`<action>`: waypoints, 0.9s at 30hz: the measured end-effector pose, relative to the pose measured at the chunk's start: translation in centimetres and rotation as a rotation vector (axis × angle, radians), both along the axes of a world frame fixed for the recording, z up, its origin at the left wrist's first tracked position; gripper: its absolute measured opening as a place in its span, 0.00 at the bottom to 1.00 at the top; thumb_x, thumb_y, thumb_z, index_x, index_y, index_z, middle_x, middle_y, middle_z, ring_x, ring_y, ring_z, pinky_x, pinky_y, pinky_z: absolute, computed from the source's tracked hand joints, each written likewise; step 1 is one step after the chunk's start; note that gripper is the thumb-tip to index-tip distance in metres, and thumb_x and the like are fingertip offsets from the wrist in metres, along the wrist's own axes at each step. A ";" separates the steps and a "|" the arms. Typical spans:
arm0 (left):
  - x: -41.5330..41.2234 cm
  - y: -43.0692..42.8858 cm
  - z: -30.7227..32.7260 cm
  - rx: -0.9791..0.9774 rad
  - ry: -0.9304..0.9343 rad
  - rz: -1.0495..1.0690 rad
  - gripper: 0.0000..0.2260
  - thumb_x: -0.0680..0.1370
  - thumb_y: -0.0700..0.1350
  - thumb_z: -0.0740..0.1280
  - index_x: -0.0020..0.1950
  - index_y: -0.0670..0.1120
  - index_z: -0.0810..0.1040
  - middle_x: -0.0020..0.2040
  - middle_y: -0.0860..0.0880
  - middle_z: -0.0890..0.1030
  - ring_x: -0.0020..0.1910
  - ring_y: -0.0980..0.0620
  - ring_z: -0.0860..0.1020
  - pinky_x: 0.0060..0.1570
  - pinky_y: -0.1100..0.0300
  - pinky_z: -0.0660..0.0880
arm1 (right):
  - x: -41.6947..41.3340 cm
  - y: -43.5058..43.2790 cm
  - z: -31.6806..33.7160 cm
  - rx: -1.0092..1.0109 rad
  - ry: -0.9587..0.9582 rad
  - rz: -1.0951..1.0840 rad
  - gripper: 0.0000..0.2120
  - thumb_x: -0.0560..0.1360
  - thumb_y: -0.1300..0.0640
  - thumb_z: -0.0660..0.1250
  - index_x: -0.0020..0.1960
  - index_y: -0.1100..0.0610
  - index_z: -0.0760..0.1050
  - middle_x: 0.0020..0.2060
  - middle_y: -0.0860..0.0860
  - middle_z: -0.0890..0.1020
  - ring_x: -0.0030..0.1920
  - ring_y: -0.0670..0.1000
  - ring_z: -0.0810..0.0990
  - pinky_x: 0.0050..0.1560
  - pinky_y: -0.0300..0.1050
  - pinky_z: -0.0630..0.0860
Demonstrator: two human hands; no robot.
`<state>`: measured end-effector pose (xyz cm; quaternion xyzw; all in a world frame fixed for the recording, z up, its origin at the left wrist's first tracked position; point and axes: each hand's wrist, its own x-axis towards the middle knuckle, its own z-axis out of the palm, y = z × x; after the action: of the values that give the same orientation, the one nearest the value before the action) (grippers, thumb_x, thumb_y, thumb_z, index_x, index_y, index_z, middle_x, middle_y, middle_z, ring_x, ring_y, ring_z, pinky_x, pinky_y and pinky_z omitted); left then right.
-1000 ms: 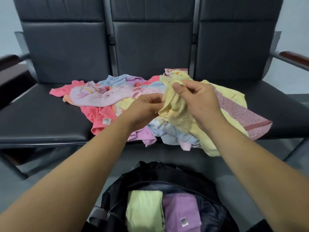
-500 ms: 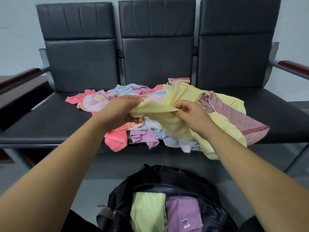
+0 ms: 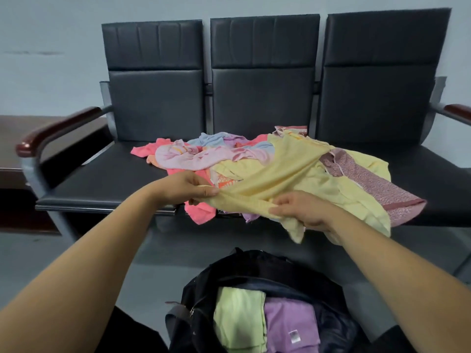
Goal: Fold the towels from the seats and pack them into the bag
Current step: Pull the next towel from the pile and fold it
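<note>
Fingers (image 3: 209, 192) of left hand (image 3: 187, 187) and right hand (image 3: 304, 212) pinch a yellow towel (image 3: 288, 171), its edge seemingly taut between them, over the towel pile (image 3: 193, 157).

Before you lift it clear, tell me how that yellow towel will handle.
Probably floppy: the yellow towel bunches between the left hand and right hand and droops below. Likely light: finger pinches alone hold it up. It may drag neighbours, as its far end rests on the towel pile.

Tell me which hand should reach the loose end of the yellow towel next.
Right, probably: the right hand pinches the yellow towel beside its dangling end; the left hand grips farther off.
</note>
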<state>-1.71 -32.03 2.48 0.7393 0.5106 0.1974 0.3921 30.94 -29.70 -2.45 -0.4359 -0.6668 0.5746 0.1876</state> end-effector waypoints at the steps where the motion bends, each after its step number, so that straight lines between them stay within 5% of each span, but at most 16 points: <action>1: -0.5 -0.1 -0.1 -0.014 0.024 -0.006 0.46 0.62 0.76 0.72 0.46 0.30 0.77 0.37 0.45 0.73 0.37 0.51 0.72 0.42 0.58 0.72 | 0.3 -0.2 -0.1 0.030 -0.119 0.045 0.10 0.75 0.53 0.76 0.38 0.55 0.80 0.32 0.58 0.78 0.27 0.54 0.74 0.32 0.46 0.70; 3: -1.5 -0.4 -0.4 -0.040 0.049 0.007 0.43 0.62 0.78 0.71 0.49 0.36 0.83 0.45 0.47 0.79 0.45 0.52 0.76 0.57 0.47 0.75 | 1.0 -0.5 -0.1 0.117 -0.292 0.008 0.14 0.73 0.53 0.78 0.34 0.54 0.76 0.30 0.53 0.73 0.28 0.50 0.69 0.31 0.42 0.65; 6: -1.9 -1.1 -0.6 -0.042 -0.073 0.026 0.33 0.61 0.77 0.71 0.54 0.55 0.86 0.63 0.58 0.80 0.61 0.61 0.78 0.70 0.54 0.69 | 2.2 -0.7 -1.1 0.245 -0.278 -0.225 0.15 0.74 0.53 0.77 0.37 0.58 0.73 0.32 0.51 0.70 0.36 0.51 0.69 0.39 0.42 0.66; 8: -1.2 -1.6 -0.6 -0.095 -0.236 0.043 0.36 0.62 0.73 0.75 0.63 0.53 0.83 0.66 0.56 0.80 0.64 0.60 0.78 0.66 0.60 0.71 | 3.0 -0.7 -2.0 0.091 0.009 -0.379 0.10 0.77 0.54 0.73 0.44 0.60 0.77 0.39 0.55 0.78 0.44 0.58 0.77 0.48 0.49 0.73; 10: -0.3 -2.0 -0.6 -0.197 -0.377 0.041 0.37 0.56 0.68 0.81 0.55 0.45 0.85 0.52 0.51 0.86 0.50 0.58 0.83 0.50 0.65 0.77 | 3.5 -0.7 -2.2 -0.124 0.286 -0.401 0.12 0.80 0.56 0.68 0.59 0.63 0.79 0.56 0.60 0.84 0.58 0.61 0.83 0.60 0.59 0.79; 11: 0.1 -2.2 -0.7 -0.246 -0.406 0.054 0.35 0.53 0.66 0.83 0.50 0.43 0.86 0.48 0.49 0.87 0.45 0.56 0.84 0.45 0.64 0.79 | 3.6 -0.9 -1.9 -0.211 0.385 -0.363 0.16 0.80 0.57 0.67 0.64 0.64 0.76 0.61 0.63 0.82 0.59 0.63 0.83 0.62 0.63 0.79; 13: 0.4 -2.4 -0.9 -0.347 -0.374 0.099 0.28 0.59 0.60 0.83 0.50 0.43 0.87 0.52 0.45 0.86 0.50 0.51 0.85 0.55 0.55 0.80 | 3.3 -1.7 -0.7 -0.371 0.431 -0.148 0.18 0.77 0.61 0.67 0.66 0.65 0.75 0.62 0.67 0.81 0.57 0.66 0.83 0.56 0.64 0.82; 16: -0.2 -2.7 -0.8 -0.435 -0.156 0.131 0.22 0.71 0.55 0.76 0.59 0.43 0.84 0.58 0.44 0.85 0.60 0.45 0.82 0.68 0.45 0.74 | 2.8 -3.1 0.6 -0.425 0.175 0.169 0.14 0.76 0.62 0.69 0.59 0.66 0.77 0.52 0.65 0.84 0.48 0.62 0.86 0.44 0.54 0.84; 18: -0.7 -2.9 -0.6 -0.362 -0.039 0.155 0.16 0.76 0.57 0.74 0.56 0.47 0.85 0.55 0.47 0.86 0.58 0.46 0.83 0.65 0.46 0.76 | 2.6 -2.9 1.2 -0.326 0.107 0.072 0.12 0.76 0.62 0.70 0.58 0.65 0.76 0.46 0.60 0.85 0.41 0.58 0.84 0.37 0.47 0.83; 21: -0.8 -2.4 -0.1 0.011 0.062 0.271 0.14 0.80 0.62 0.66 0.50 0.55 0.85 0.47 0.57 0.84 0.49 0.54 0.81 0.57 0.55 0.76 | 2.6 -1.5 2.8 -0.004 0.244 -0.354 0.03 0.76 0.63 0.70 0.49 0.61 0.78 0.40 0.57 0.80 0.35 0.53 0.76 0.32 0.40 0.79; 24: -0.6 -1.1 0.5 0.295 -0.042 0.437 0.17 0.82 0.54 0.65 0.35 0.49 0.77 0.31 0.59 0.70 0.32 0.58 0.68 0.37 0.58 0.65 | 3.3 0.4 5.2 0.224 0.391 -0.616 0.05 0.79 0.68 0.67 0.46 0.61 0.77 0.38 0.57 0.77 0.33 0.52 0.76 0.35 0.38 0.79; 27: -0.6 0.5 1.4 0.361 0.033 0.481 0.19 0.82 0.52 0.66 0.36 0.41 0.75 0.33 0.50 0.69 0.35 0.53 0.67 0.34 0.59 0.62 | 3.9 1.9 7.5 0.312 0.381 -0.628 0.03 0.79 0.68 0.67 0.51 0.64 0.79 0.39 0.59 0.80 0.35 0.52 0.80 0.40 0.42 0.81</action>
<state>-2.29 -31.56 3.88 0.6582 0.6339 0.3601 0.1878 34.79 -27.80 5.09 -0.4706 -0.5336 0.4518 0.5382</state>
